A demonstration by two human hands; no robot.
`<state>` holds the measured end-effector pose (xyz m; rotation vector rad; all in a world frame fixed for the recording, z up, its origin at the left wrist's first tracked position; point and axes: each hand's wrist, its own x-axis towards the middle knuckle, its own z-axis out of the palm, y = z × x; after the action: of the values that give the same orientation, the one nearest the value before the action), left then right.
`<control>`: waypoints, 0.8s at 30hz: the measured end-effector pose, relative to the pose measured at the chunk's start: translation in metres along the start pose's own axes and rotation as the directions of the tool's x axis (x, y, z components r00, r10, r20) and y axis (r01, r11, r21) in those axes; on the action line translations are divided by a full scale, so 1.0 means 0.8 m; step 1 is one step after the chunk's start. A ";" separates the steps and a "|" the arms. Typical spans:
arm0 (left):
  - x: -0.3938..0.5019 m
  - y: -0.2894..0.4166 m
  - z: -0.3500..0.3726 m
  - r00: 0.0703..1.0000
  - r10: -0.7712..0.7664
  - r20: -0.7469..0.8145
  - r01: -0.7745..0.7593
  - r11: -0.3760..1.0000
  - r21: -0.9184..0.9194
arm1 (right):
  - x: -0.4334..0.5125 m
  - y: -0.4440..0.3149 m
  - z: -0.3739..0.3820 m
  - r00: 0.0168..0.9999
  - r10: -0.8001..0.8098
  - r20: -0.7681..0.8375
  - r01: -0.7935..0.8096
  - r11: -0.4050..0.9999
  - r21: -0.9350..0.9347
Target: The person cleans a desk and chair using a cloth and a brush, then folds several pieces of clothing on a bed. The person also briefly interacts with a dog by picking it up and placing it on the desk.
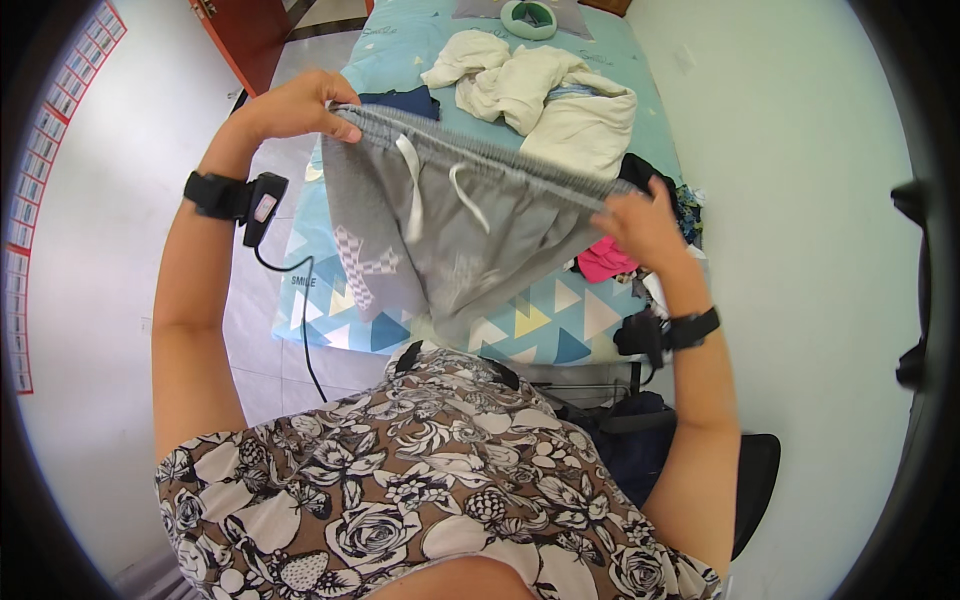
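Grey drawstring shorts (480, 225) hang spread out above the foot of the bed, their elastic waistband stretched between my hands. My left hand (300, 105) pinches one end of the waistband between thumb and fingers. At the other end, lower and to the right, my right hand (641, 225) grips the band; it is slightly blurred. Two white drawstring ends (411, 187) dangle from the front. One leg bears a white checked cross print (360, 262). The lower hem is blurred and hangs over the patterned bedsheet (559, 319).
A crumpled cream cloth (540, 90) lies mid-bed, with folded navy fabric (405, 101) left of it. A pink garment (604, 259) and other clothes are piled at the right edge. A green ring-shaped pillow (529, 20) rests at the far end. A wall (795, 262) borders the right side.
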<state>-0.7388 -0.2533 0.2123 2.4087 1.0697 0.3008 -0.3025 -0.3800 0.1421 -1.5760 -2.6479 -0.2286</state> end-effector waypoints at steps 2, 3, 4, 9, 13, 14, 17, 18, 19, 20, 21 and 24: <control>0.017 -0.004 0.012 0.997 -0.071 -0.034 0.075 0.986 0.148 | 0.018 0.027 -0.019 0.995 0.058 -0.087 -0.061 0.997 -0.042; 0.029 -0.004 0.019 0.993 -0.103 -0.059 0.111 0.983 0.148 | 0.026 0.037 -0.028 0.988 0.050 -0.143 -0.053 0.998 -0.020; 0.040 -0.003 0.024 0.987 -0.135 -0.084 0.146 0.978 0.148 | 0.032 0.042 -0.036 0.983 0.153 -0.103 -0.154 0.988 -0.003; 0.080 -0.002 0.038 0.956 -0.072 -0.283 0.111 0.986 0.126 | 0.051 0.044 -0.065 0.885 0.377 -0.272 -0.379 0.924 0.049; 0.099 -0.003 0.041 0.902 0.032 -0.431 0.074 0.971 0.228 | 0.059 0.044 -0.068 0.863 0.390 -0.321 -0.434 0.898 -0.074; 0.103 -0.003 0.040 0.920 -0.028 -0.390 0.163 0.933 0.320 | 0.060 0.045 -0.066 0.860 0.387 -0.333 -0.438 0.895 -0.089; 0.111 0.001 0.048 0.863 0.106 -0.493 0.104 0.919 0.380 | 0.063 0.050 -0.056 0.846 0.417 -0.331 -0.477 0.870 -0.125; 0.113 0.002 0.052 0.824 0.144 -0.548 0.132 0.892 0.433 | 0.064 0.052 -0.053 0.842 0.433 -0.320 -0.494 0.858 -0.137; 0.115 0.003 0.056 0.781 0.186 -0.597 0.163 0.861 0.482 | 0.067 0.054 -0.050 0.842 0.432 -0.323 -0.495 0.856 -0.147; 0.115 0.003 0.059 0.734 0.230 -0.639 0.199 0.827 0.526 | 0.069 0.056 -0.047 0.845 0.435 -0.312 -0.500 0.850 -0.168; 0.117 0.003 0.063 0.774 0.209 -0.598 0.221 0.796 0.564 | 0.072 0.057 -0.045 0.851 0.420 -0.314 -0.489 0.852 -0.186; 0.121 -0.003 0.066 0.859 0.158 -0.488 0.247 0.705 0.665 | 0.082 0.060 -0.038 0.851 0.348 -0.393 -0.445 0.876 -0.186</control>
<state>-0.6555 -0.1983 0.1664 3.0729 1.7502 0.6435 -0.2928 -0.3052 0.1849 -1.9105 -2.0287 -0.7940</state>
